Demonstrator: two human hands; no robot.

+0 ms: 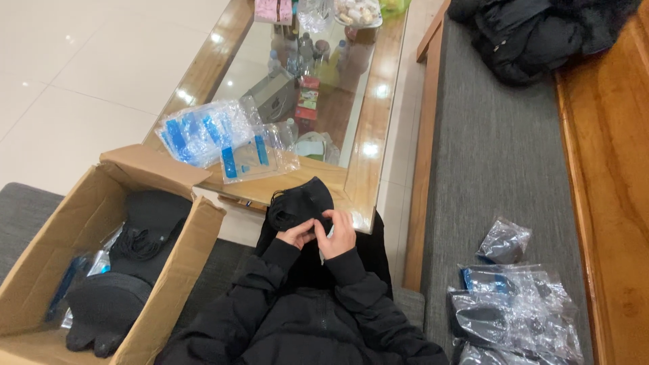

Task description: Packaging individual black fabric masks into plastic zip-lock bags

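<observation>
- Two bare hands meet at the person's lap: the left hand (297, 235) and the right hand (339, 233), both in black sleeves.
- One black fabric face mask (301, 201) is held between them, its upper part rising above the knuckles and lying against the near edge of the worktop (358, 182), a wood-framed glass table.
- The fingers (312, 228) of both hands are curled and pressed together on the mask's lower edge, pinching it; the mask sits just above and between the fingertips.
- One open brown cardboard box (74, 223) stands to the left, holding a heap of black masks (145, 233); their count cannot be told, since they merge into one dark mass.
- One pile of clear plastic sleeves with blue strips (209, 132) lies on the worktop's near left corner; single sleeves are hard to count.
- A second pile of clear bags with dark masks inside (514, 314) rests on the grey bench cushion (493, 155) to the right, cut off by the lower edge.
- One black garment (534, 34) lies at the cushion's far end, partly out of view.
- Bottles and boxes beneath the glass are too blurred to count.
</observation>
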